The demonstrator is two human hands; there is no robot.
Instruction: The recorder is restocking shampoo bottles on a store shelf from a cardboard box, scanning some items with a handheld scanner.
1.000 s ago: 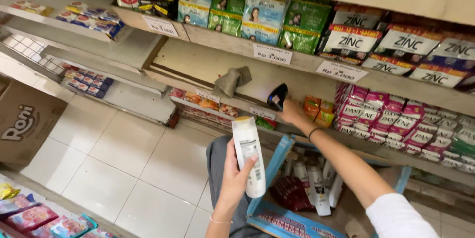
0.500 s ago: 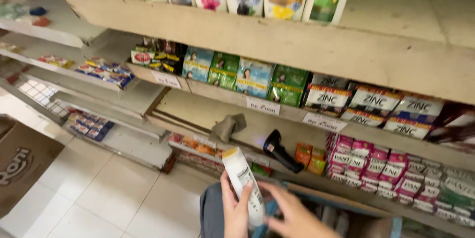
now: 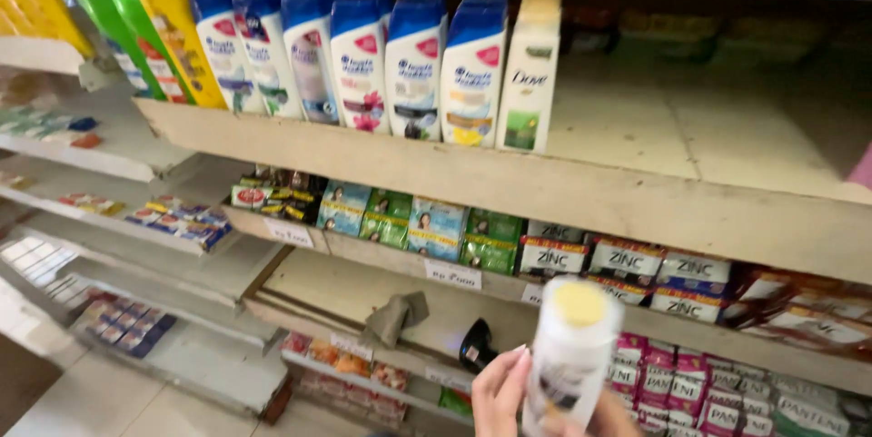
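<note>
- since the earlier frame the white bottle [image 3: 570,360] has come up higher, its yellow-tinted cap now toward the camera.
- left hand [image 3: 502,392] wraps the bottle's left side, fingers curled against it.
- right hand [image 3: 610,414] barely shows at the bottom edge; cannot tell its grip.
- blue-capped shampoo bottles [image 3: 413,69] stand on the top shelf [image 3: 581,187] above.
- grey rag [image 3: 397,316] lies on the lower shelf.

Wooden shop shelves [image 3: 545,184], pale tiled floor [image 3: 109,401], dim warm light

Six blue-capped bottles [image 3: 363,60], one cream bottle [image 3: 530,69], one held bottle [image 3: 570,355].
</note>
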